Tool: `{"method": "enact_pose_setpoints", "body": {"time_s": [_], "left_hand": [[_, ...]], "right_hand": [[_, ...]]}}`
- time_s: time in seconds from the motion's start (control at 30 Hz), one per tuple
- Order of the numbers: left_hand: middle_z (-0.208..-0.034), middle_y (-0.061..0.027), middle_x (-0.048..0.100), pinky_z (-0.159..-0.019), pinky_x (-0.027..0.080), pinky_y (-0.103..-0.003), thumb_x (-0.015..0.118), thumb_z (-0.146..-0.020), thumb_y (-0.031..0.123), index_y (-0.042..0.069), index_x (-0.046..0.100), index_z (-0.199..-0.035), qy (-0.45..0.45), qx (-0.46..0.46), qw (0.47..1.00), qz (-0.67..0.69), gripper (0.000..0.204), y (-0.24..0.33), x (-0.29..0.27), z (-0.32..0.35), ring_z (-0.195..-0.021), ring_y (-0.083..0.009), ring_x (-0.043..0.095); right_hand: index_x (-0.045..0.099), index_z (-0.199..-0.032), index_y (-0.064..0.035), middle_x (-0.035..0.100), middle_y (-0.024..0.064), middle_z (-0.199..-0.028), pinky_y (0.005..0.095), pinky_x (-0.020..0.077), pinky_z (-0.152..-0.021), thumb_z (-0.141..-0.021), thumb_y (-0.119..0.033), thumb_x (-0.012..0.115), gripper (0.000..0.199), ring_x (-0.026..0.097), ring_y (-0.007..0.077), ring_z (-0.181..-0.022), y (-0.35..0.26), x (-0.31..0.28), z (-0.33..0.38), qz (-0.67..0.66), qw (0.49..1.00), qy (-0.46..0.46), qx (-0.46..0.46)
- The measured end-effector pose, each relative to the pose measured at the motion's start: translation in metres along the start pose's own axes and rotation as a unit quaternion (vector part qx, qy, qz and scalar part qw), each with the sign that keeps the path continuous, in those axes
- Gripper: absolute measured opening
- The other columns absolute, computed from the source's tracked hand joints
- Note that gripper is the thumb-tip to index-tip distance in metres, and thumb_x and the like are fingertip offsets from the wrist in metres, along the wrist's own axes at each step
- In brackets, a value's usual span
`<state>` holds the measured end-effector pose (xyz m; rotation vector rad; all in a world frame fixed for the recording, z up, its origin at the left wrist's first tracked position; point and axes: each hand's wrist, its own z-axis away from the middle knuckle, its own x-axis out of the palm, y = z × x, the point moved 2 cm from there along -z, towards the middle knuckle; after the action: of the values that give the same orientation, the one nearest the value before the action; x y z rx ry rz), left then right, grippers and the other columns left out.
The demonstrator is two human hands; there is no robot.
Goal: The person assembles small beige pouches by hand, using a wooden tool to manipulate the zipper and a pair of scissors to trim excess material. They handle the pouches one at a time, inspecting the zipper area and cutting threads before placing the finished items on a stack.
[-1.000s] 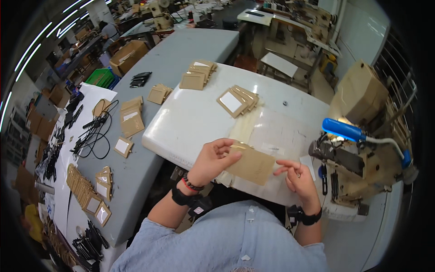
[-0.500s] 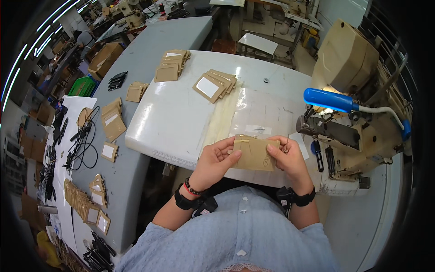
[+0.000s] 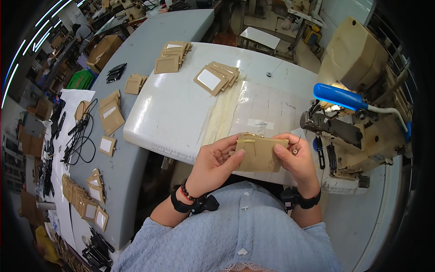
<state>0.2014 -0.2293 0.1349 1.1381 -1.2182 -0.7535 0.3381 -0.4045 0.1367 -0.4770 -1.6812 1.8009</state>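
Observation:
Between my two hands, above the near edge of the white work table (image 3: 176, 109), is a tan card holder (image 3: 259, 158). A gold-coloured zipper runs along its top edge and a short yellowish strip lies near its left end. My left hand (image 3: 217, 161) pinches its left side, thumb in front and fingers behind. My right hand (image 3: 297, 158) grips the right side the same way. A thin metal tool (image 3: 297, 141) with a small round part sticks up from the right fingers; its kind is hard to make out.
A sewing machine (image 3: 353, 59) with a blue-handled lever (image 3: 337, 96) stands at the right. Stacks of tan card holders (image 3: 213, 79) lie on the white table. More piles (image 3: 81, 197) and black cords (image 3: 84, 136) cover the grey table (image 3: 136, 181) at left.
Both hands have shifted slightly right with the card holder. It has tipped so that more of its zippered top edge shows. The whole view has moved a little.

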Motion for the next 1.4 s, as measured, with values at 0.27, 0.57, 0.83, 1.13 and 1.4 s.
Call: {"method": "enact_pose_setpoints", "body": {"time_s": [0.27, 0.57, 0.83, 1.13, 1.4], "left_hand": [[-0.122, -0.0175, 0.061, -0.092, 0.05, -0.027, 0.055, -0.096, 0.002, -0.012, 0.042, -0.135, 0.008, 0.012, 1.0, -0.001, 0.044, 0.001, 0.0, 0.001, -0.108, -0.0146, 0.059], [-0.121, -0.0167, 0.061, -0.091, 0.05, -0.026, 0.054, -0.096, 0.001, -0.011, 0.042, -0.135, 0.011, 0.019, 1.0, 0.002, 0.043, -0.002, -0.003, -0.001, -0.106, -0.0137, 0.059], [-0.117, -0.0131, 0.064, -0.082, 0.05, -0.021, 0.057, -0.095, 0.004, -0.01, 0.045, -0.135, 0.011, -0.036, 0.999, -0.033, 0.044, -0.019, -0.009, -0.013, -0.097, -0.009, 0.061], [-0.097, -0.0003, 0.065, -0.06, 0.042, -0.015, 0.057, -0.094, 0.005, -0.007, 0.05, -0.133, 0.017, -0.065, 0.995, -0.077, 0.041, -0.028, -0.01, -0.017, -0.075, 0.0014, 0.052], [-0.093, 0.0002, 0.065, -0.062, 0.043, -0.014, 0.061, -0.093, 0.005, -0.008, 0.05, -0.132, -0.007, -0.089, 0.989, -0.117, 0.043, -0.039, -0.018, -0.018, -0.074, 0.0003, 0.054]], "right_hand": [[0.061, -0.108, 0.0033, 0.064, -0.0009, -0.083, 0.0138, 0.0347, -0.05, -0.091, -0.017, 0.068, 0.027, 0.049, -0.0022, -0.062, -0.004, 0.002, -0.002, -0.001, 1.0, -0.009, 0.006], [0.061, -0.109, 0.003, 0.065, 0.001, -0.087, 0.0145, 0.0357, -0.05, -0.089, -0.013, 0.069, 0.027, 0.048, -0.0016, -0.061, -0.002, 0.005, -0.005, -0.014, 1.0, -0.001, 0.009], [0.065, -0.103, -0.0029, 0.065, 0.006, -0.09, 0.022, 0.0428, -0.051, -0.077, 0.0, 0.073, 0.027, 0.051, 0.0093, -0.055, -0.007, 0.018, -0.015, 0.304, 0.927, 0.07, -0.21], [0.064, -0.098, -0.0037, 0.065, 0.01, -0.087, 0.0325, 0.0531, -0.06, -0.079, 0.001, 0.068, 0.02, 0.066, 0.027, -0.071, 0.006, 0.032, -0.028, 0.407, 0.835, 0.037, -0.369], [0.058, -0.099, -0.0034, 0.062, 0.0095, -0.088, 0.0339, 0.0516, -0.057, -0.079, -0.001, 0.067, 0.021, 0.065, 0.0277, -0.069, 0.02, 0.042, -0.025, 0.427, 0.827, 0.067, -0.361]]}}
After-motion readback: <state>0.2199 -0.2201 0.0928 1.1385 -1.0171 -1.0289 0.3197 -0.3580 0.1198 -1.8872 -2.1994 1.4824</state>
